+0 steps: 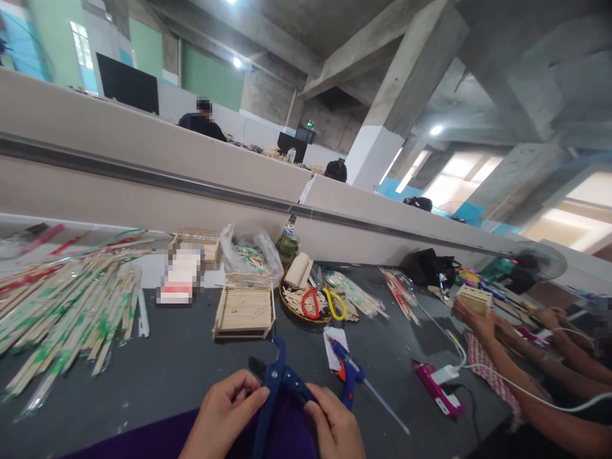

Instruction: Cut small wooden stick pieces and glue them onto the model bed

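A blue pipe cutter (273,376) with a hooked jaw is held up in front of me, its handles spread apart. My left hand (229,408) is closed at its left side, thumb and fingers pinched beside the dark blade. Whether a small piece sits in that pinch is hidden. My right hand (335,421) has its fingers wrapped round the right handle. Just beyond the right hand lies a blue glue gun (351,370) with a glue stick in it, near a white paper (336,347). Purple cloth (157,433) shows below the hands.
Bundles of wrapped chopsticks (81,312) cover the left. Behind the cutter stand a small stick-built frame (245,312) and a basket (306,317) of wood pieces with red-and-yellow-handled scissors (310,303). A purple power strip (437,389) and a co-worker's arms (521,382) are at right.
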The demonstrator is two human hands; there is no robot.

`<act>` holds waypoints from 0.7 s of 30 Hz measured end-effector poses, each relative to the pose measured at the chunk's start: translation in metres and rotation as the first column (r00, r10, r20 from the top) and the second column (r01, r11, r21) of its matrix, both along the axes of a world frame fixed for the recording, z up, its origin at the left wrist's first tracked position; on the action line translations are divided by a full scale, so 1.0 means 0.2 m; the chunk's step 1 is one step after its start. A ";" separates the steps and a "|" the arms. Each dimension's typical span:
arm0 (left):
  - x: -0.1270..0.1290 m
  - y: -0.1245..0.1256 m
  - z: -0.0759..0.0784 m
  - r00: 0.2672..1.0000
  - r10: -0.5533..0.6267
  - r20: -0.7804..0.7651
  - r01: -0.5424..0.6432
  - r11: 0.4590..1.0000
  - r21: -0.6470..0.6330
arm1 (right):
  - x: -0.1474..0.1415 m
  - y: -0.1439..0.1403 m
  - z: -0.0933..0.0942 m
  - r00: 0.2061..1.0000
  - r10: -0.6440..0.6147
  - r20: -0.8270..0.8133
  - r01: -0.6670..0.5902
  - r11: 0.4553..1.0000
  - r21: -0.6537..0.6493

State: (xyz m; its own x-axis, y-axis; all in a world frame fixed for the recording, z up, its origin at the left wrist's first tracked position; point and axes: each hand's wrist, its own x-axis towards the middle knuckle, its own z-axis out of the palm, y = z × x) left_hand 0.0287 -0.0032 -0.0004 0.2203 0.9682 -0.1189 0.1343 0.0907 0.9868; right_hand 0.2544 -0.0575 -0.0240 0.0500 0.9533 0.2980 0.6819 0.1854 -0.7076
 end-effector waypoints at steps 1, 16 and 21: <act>-0.01 0.00 0.00 0.998 0.004 -0.061 -0.002 1.000 0.028 | -0.02 -0.01 -0.01 1.000 -0.028 0.011 0.028 0.999 0.029; -0.05 -0.03 0.02 0.844 -0.001 -0.536 0.156 0.957 0.244 | -0.16 -0.06 -0.01 0.889 -0.212 0.405 0.098 0.954 0.285; -0.06 -0.03 0.03 0.818 0.012 -0.575 0.157 0.957 0.243 | -0.19 -0.07 0.04 0.869 -0.208 0.449 0.069 0.950 0.305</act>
